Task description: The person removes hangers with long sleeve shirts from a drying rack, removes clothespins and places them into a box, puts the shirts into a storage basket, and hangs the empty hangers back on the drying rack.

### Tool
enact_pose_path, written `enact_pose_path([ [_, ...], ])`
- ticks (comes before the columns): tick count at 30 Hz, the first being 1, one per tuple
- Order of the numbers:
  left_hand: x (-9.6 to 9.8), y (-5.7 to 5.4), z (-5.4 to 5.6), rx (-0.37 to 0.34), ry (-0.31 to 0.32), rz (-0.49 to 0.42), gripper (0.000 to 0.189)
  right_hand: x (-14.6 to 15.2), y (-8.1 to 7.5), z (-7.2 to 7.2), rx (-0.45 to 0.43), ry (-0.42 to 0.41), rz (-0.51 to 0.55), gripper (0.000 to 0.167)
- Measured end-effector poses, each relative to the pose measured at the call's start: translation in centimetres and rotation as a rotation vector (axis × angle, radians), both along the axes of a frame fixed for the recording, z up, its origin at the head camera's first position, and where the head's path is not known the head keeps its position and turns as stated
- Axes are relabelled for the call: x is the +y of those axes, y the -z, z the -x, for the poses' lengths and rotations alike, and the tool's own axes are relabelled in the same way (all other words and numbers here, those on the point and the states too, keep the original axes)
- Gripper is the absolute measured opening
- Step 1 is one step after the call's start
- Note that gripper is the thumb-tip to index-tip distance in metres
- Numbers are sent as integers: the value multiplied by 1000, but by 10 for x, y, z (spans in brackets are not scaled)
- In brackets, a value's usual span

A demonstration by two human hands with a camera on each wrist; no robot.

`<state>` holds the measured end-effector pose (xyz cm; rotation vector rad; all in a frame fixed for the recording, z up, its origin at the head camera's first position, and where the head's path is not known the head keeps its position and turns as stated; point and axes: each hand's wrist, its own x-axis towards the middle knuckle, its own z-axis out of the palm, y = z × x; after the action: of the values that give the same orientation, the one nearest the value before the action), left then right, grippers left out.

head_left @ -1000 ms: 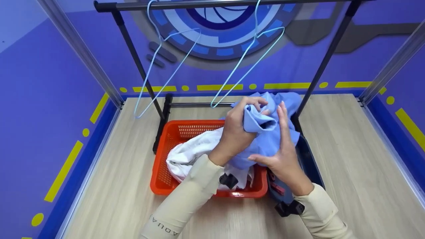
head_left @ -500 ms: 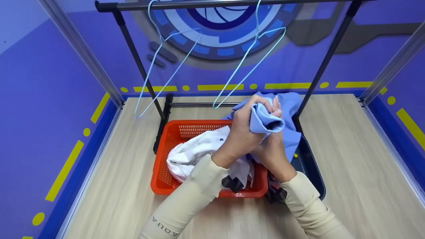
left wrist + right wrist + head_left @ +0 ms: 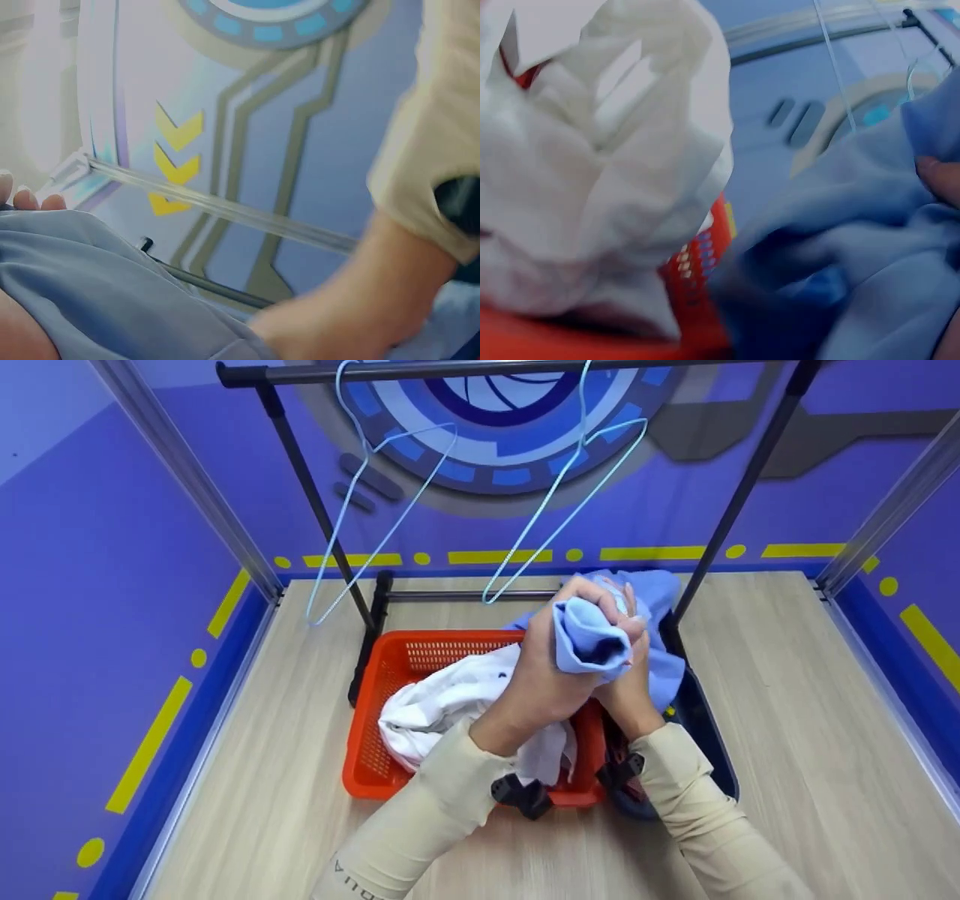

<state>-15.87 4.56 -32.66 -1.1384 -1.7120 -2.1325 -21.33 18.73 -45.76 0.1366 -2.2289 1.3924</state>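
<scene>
My left hand [image 3: 544, 671] grips a light blue shirt [image 3: 664, 592], its fingers curled over a tube of the cloth whose open end faces the head camera. Close behind and to the right, my right hand [image 3: 628, 686] holds the same cloth, partly hidden by the left hand and the fabric. In the right wrist view, a digit [image 3: 939, 180] presses on the bunched blue folds. Fabric drapes between the hands in the left wrist view. The rest of the shirt spreads behind them towards the rack's right leg.
A red-orange basket [image 3: 364, 742] holds a crumpled white garment [image 3: 450, 697]. Beside it sits a dark blue bin [image 3: 709, 735], partly covered by the shirt and right arm. Two pale blue wire hangers [image 3: 350, 495] [image 3: 551, 495] hang from a black rack [image 3: 465, 370].
My right hand, spread beside the cloth a second ago, has moved left and in behind my left hand onto the shirt. The left hand shifted right, then slightly back left with the tube of cloth.
</scene>
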Motion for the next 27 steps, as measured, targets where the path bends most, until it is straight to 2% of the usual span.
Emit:
enact_pose_path([
  [5, -5, -12, -10, -89, 104, -91, 18, 9, 2, 2, -22, 37, -109, 58],
  [6, -6, -14, -11, -100, 102, -102, 18, 11, 2, 3, -17, 54, -135, 55],
  [9, -10, -16, -11, -91, 46, -107, 18, 16, 4, 6, -6, 102, -110, 54],
  [12, -15, -15, -10, -71, -11, -109, 19, 19, 4, 9, 44, 162, -69, 50],
  [17, -23, -8, -4, -58, -5, -206, 28, 23, -6, 11, 136, 235, 109, 24],
  [19, -26, -2, -1, -37, -39, -241, 36, 26, -12, 12, 165, 216, 240, 16],
  [21, -31, 4, 3, -21, -95, -265, 45, 30, -18, 13, 178, 211, 289, 16],
  [24, -38, 12, 7, -43, -187, -286, 57, 34, -28, 13, 177, 213, 302, 17],
  [27, -45, 19, 10, -79, -305, -271, 60, 37, -39, 13, 153, 264, 221, 19],
])
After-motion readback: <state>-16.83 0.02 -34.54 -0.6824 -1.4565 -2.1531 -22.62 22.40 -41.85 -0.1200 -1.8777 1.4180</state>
